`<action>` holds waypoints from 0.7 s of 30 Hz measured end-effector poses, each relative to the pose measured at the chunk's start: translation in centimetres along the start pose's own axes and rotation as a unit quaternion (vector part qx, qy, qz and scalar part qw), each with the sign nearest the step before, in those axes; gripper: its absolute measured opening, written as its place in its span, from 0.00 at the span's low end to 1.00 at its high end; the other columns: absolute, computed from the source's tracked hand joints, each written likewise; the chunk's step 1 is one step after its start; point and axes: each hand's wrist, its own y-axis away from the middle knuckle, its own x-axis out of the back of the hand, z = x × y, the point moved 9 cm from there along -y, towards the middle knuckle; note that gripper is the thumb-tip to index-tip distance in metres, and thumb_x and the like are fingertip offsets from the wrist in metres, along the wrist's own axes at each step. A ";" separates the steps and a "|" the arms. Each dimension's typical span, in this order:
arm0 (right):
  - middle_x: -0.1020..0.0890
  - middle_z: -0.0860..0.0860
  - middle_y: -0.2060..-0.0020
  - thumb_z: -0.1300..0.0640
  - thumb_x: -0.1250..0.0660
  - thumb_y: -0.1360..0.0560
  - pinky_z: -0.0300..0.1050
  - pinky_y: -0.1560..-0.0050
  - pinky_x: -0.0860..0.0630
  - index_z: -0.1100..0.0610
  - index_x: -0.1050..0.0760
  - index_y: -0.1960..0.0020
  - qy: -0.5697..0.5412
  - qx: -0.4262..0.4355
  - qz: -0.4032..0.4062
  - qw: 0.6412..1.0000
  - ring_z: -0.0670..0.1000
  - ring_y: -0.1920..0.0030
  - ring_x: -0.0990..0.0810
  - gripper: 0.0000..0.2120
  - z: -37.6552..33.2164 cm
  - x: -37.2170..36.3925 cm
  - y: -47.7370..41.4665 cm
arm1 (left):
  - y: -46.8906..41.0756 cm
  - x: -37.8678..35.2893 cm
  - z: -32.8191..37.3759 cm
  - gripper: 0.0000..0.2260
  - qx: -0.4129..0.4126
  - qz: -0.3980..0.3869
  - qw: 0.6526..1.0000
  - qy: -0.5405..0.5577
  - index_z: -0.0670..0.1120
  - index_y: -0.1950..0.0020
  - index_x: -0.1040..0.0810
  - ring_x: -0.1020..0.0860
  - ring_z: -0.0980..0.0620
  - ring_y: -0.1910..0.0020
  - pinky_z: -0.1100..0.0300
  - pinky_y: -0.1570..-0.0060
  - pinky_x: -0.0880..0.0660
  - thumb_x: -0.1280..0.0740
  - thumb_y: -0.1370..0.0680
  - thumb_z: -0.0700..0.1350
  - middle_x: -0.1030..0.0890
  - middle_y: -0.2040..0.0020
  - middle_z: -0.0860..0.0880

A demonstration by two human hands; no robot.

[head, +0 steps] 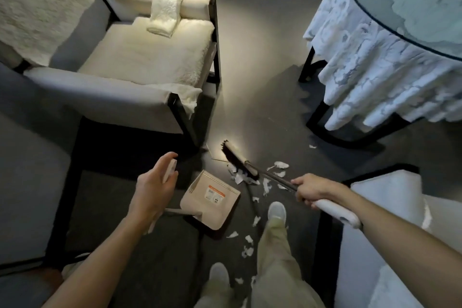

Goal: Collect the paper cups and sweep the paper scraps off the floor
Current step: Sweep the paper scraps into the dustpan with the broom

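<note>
My right hand (311, 191) grips the broom handle (337, 212), white at the grip and dark lower down. The broom head (236, 159) rests on the dark floor, its bristles against a clump of white paper scraps (240, 177). More scraps (266, 186) lie between the broom and my right shoe, and a trail of scraps (247, 250) runs back towards my feet. A beige dustpan (212, 199) sits on the floor just left of the clump, mouth facing the broom. My left hand (152, 189) loosely holds the dustpan's upright white handle (170, 170), fingers partly extended. No paper cups are visible.
A cream armchair (140, 57) with a folded white towel (167, 7) stands at the upper left, its black leg (185, 120) close to the broom head. A round table with a white cloth (375, 62) fills the upper right. Another white seat (390, 207) is at the right.
</note>
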 end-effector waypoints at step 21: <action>0.23 0.60 0.72 0.67 0.42 0.30 0.46 0.68 0.26 0.66 0.25 0.43 -0.069 -0.079 0.167 0.980 0.56 0.72 0.25 0.17 16.1 15.1 -7.5 | 3.8 -0.6 -2.7 0.19 0.069 0.131 0.986 -0.075 0.51 0.35 0.27 0.19 0.39 0.50 0.49 0.49 0.27 0.33 0.24 0.37 0.18 0.50 0.39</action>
